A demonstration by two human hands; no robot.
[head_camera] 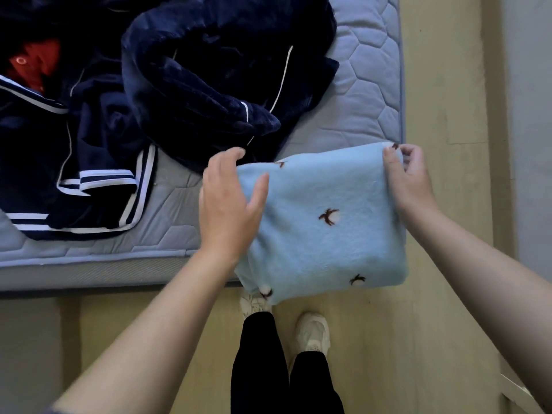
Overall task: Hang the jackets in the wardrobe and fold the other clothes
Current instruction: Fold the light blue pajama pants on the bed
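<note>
Quilted grey-blue mattress (363, 94) below. Left hand (230, 204) clamps the folded light-blue fleece garment's (325, 228) left edge, thumb on top; right hand (408, 174) pinches its far right corner. Fleece overhangs the mattress's near right corner. Suggest: square edges, lay flat, then fold.

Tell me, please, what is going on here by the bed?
A person standing at the mattress holds a folded light blue fleece in both hands. The left hand grips its upper left edge, and the right hand pinches its upper right corner. The fleece is held over the mattress corner. A heap of navy clothes lies crumpled on the mattress beyond it.
</note>
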